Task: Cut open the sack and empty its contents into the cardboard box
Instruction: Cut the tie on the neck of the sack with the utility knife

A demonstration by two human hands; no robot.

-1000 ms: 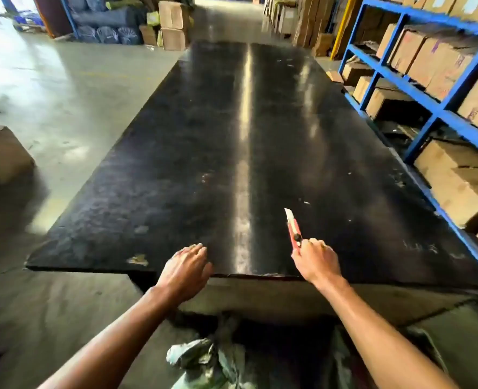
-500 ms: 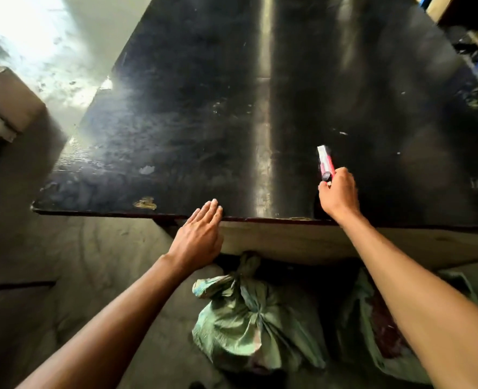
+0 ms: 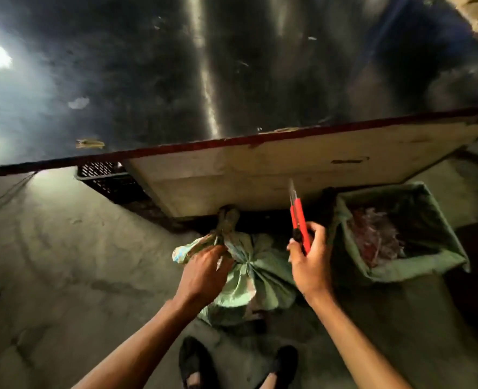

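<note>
Head camera, looking steeply down. A large black glossy desk (image 3: pixel 232 80) fills the upper half, its red-trimmed front edge running across the middle. Under that edge hangs a pale brown board panel (image 3: pixel 260 175), and a black plastic lattice crate (image 3: pixel 106 178) sits in the shadow to its left. At right, on the grey concrete floor (image 3: pixel 64 262), stands an open container lined with green woven fabric (image 3: pixel 417 265), holding reddish shredded material. At the bottom edge, two dark sandalled feet (image 3: pixel 195 360) point forward.

The green woven sack (image 3: pixel 254 279) sits on the floor just in front of the desk, between the two hands and beside the lined container. It is rounded and full, its fabric pleated toward a gathered, tied neck. The neck points up and away toward the desk's underside, so the sack's long axis runs from the feet toward the desk.

The left hand (image 3: pixel 201 273) lies on the sack just below the neck, fingers curled into the bunched fabric. The right hand (image 3: pixel 310 265) hovers beside the sack, fingers wrapped around a red utility knife (image 3: pixel 299 220), whose blade points up toward the board panel.
</note>
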